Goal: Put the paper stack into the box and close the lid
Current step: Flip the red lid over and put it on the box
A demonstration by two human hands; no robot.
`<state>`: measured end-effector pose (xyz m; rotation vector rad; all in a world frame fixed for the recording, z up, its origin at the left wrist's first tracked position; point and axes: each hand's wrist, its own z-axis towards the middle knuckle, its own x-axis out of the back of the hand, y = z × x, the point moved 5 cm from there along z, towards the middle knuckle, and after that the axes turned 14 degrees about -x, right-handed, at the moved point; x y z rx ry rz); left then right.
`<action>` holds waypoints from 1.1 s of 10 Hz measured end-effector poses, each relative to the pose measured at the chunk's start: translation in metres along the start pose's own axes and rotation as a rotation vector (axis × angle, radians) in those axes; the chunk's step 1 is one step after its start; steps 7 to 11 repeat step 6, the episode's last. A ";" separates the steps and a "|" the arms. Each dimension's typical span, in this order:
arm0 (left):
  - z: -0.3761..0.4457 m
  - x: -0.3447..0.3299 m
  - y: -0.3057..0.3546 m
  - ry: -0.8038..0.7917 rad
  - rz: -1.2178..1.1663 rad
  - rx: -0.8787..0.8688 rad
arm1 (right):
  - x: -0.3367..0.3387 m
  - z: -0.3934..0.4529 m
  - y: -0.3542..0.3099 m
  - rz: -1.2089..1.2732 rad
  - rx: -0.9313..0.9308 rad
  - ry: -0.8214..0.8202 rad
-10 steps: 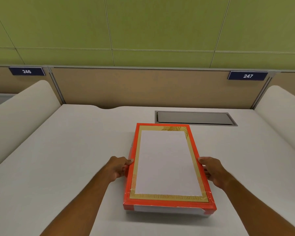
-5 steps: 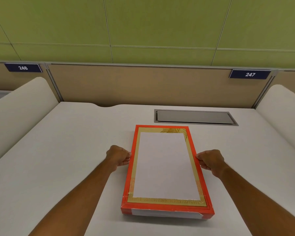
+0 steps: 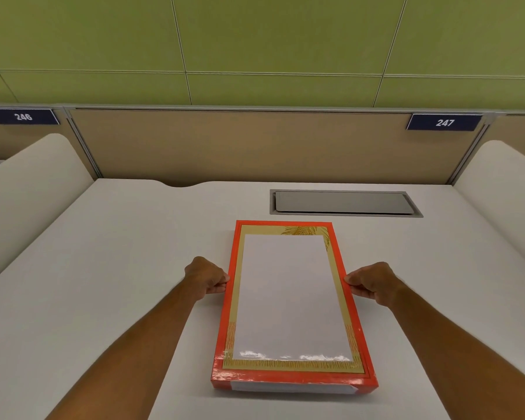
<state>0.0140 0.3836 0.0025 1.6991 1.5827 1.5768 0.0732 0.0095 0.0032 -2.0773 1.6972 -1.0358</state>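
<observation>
Head view: a red box (image 3: 291,301) lies flat on the white desk (image 3: 103,268), long side running away from the person, its lid (image 3: 288,295) on top with a gold border and a white centre panel. The left hand (image 3: 206,278) grips the lid's left edge, fingers curled and pinched on it; the right hand (image 3: 373,281) does the same on the right edge. No loose paper stack shows. Just behind the box sits a grey cable hatch (image 3: 344,203) set into the desk. A tan partition (image 3: 255,144) with plates 246 (image 3: 23,116) and 247 (image 3: 444,122) backs the desk; white side dividers (image 3: 28,183) flank it.
</observation>
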 end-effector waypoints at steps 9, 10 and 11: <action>-0.028 -0.006 0.023 0.088 0.374 -0.395 | -0.010 -0.031 -0.007 -0.260 0.346 0.360; -0.028 -0.006 0.023 0.088 0.374 -0.395 | -0.010 -0.031 -0.007 -0.260 0.346 0.360; -0.028 -0.006 0.023 0.088 0.374 -0.395 | -0.010 -0.031 -0.007 -0.260 0.346 0.360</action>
